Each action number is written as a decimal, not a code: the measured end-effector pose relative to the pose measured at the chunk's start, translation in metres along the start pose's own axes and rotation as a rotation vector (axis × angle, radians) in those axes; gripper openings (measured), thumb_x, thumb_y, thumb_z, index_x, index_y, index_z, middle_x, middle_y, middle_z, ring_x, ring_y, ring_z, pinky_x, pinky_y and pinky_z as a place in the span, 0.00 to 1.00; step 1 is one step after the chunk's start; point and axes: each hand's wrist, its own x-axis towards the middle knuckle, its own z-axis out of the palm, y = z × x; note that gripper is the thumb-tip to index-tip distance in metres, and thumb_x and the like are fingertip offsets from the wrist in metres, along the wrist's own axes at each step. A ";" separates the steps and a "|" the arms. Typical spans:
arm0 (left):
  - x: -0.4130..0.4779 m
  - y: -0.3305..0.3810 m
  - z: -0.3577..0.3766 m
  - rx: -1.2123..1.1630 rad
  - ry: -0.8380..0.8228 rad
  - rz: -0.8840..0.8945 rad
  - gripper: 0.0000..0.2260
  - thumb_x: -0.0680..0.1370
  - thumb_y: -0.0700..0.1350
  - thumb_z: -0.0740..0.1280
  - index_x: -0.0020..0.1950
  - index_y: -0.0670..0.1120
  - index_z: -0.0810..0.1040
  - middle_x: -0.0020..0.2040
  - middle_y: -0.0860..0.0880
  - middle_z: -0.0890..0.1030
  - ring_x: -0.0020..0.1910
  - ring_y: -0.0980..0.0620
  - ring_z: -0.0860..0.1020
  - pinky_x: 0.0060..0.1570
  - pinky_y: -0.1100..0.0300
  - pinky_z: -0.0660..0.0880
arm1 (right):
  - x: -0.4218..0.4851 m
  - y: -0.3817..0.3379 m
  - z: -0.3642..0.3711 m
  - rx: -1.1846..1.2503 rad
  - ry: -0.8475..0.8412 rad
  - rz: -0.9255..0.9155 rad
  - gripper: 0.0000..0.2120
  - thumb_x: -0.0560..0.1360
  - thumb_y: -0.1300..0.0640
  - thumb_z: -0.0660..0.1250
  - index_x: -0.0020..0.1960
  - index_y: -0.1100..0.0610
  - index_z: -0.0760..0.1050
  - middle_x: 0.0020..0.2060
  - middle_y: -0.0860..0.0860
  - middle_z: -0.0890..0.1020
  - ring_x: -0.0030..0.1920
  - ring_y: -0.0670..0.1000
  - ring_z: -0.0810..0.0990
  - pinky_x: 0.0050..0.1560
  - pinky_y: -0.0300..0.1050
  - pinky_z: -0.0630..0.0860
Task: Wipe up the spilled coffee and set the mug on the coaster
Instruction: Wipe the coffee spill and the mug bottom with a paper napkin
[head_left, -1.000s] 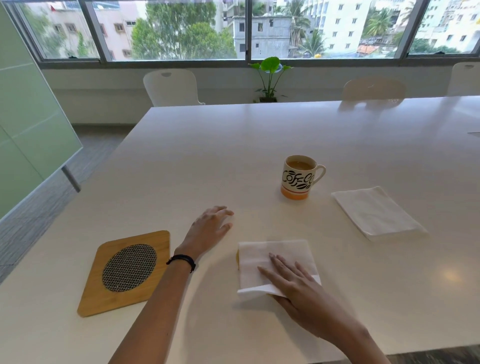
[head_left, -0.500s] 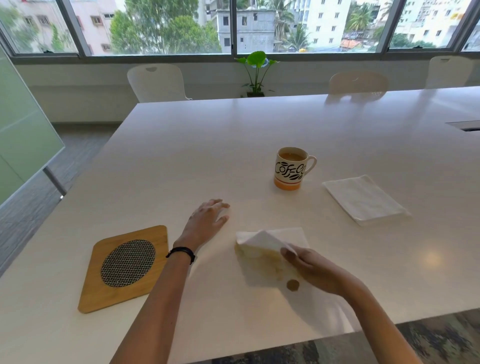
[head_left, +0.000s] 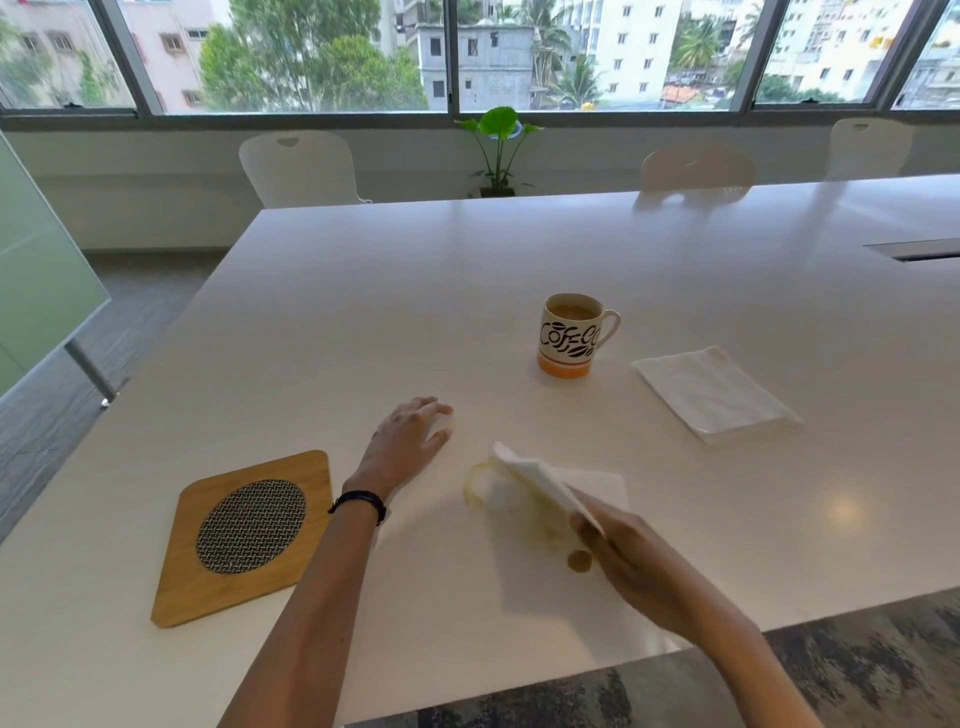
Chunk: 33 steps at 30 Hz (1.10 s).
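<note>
A mug (head_left: 570, 336) lettered "Coffee", with an orange base and coffee inside, stands upright mid-table. A wooden coaster (head_left: 244, 538) with a woven round centre lies at the near left. My right hand (head_left: 631, 566) pinches a white napkin (head_left: 545, 486), its near edge lifted off the table and stained brown underneath. A thin coffee smear (head_left: 475, 486) and a small brown drop (head_left: 579, 561) show on the table beside it. My left hand (head_left: 410, 441) rests flat on the table, fingers apart, between coaster and napkin.
A folded stack of clean napkins (head_left: 714, 392) lies right of the mug. The white table (head_left: 415, 291) ends just below my right wrist. White chairs (head_left: 301, 166) and a potted plant (head_left: 498, 150) stand by the windows; a glass panel (head_left: 36, 270) is at left.
My right hand went from pressing the napkin flat to pinching and lifting its near edge, which uncovered the stained underside, a smear and a drop. My left hand stayed put.
</note>
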 end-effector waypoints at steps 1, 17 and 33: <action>0.000 0.000 0.000 -0.003 0.000 -0.003 0.14 0.78 0.49 0.62 0.63 0.51 0.73 0.69 0.50 0.70 0.67 0.49 0.68 0.64 0.50 0.66 | -0.001 0.002 0.008 -0.070 -0.021 0.000 0.25 0.76 0.38 0.44 0.72 0.41 0.56 0.70 0.46 0.67 0.61 0.40 0.72 0.67 0.47 0.69; 0.002 -0.003 0.003 0.007 0.011 0.012 0.14 0.78 0.49 0.62 0.63 0.50 0.73 0.69 0.49 0.70 0.68 0.48 0.68 0.64 0.50 0.66 | -0.003 0.009 0.043 -0.534 -0.098 -0.034 0.23 0.80 0.44 0.40 0.71 0.38 0.32 0.69 0.39 0.28 0.68 0.38 0.25 0.67 0.38 0.25; 0.001 -0.003 0.003 0.006 0.009 0.011 0.14 0.78 0.49 0.61 0.63 0.51 0.73 0.70 0.49 0.70 0.69 0.49 0.67 0.65 0.51 0.65 | -0.014 -0.002 -0.039 0.467 0.639 0.128 0.21 0.76 0.42 0.52 0.47 0.54 0.77 0.36 0.52 0.84 0.35 0.47 0.82 0.29 0.36 0.76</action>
